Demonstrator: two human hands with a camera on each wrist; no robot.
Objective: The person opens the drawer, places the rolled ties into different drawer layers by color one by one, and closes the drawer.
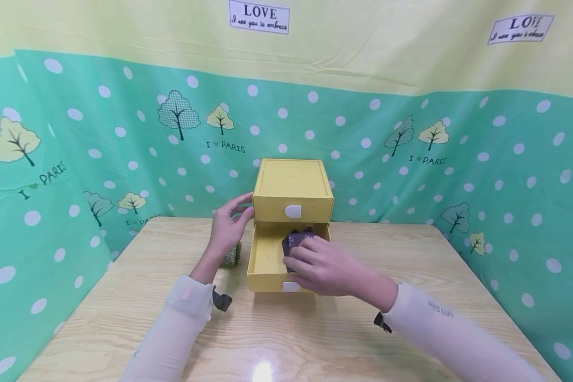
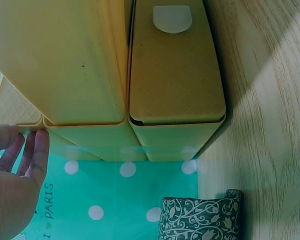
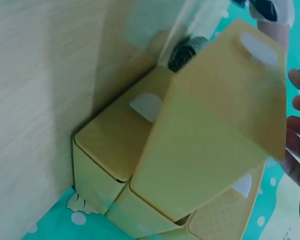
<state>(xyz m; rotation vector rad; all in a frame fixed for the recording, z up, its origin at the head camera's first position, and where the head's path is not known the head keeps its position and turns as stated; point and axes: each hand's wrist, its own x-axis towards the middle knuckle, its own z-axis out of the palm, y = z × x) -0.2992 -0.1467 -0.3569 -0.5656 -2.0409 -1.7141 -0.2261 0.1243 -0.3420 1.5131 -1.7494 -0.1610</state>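
A yellow drawer unit (image 1: 293,178) stands on the table with white tabs on its fronts. Its middle drawer (image 1: 262,260) is pulled out; the drawers above and below are closed. My left hand (image 1: 228,225) touches the left edge of the top section, with fairly straight fingers in the left wrist view. Inside the pulled-out drawer lies a dark purple floral necktie (image 1: 294,240), folded or rolled. My right hand (image 1: 324,265) reaches over the drawer's front, fingers curled on the necktie. The right wrist view shows those fingers (image 3: 299,135), but the drawer front hides the necktie.
A rolled dark green floral necktie (image 2: 200,217) lies on the table left of the unit, partly behind my left hand in the head view. Green and yellow printed curtains (image 1: 138,106) surround the wood-grain table (image 1: 391,249) at the back and sides.
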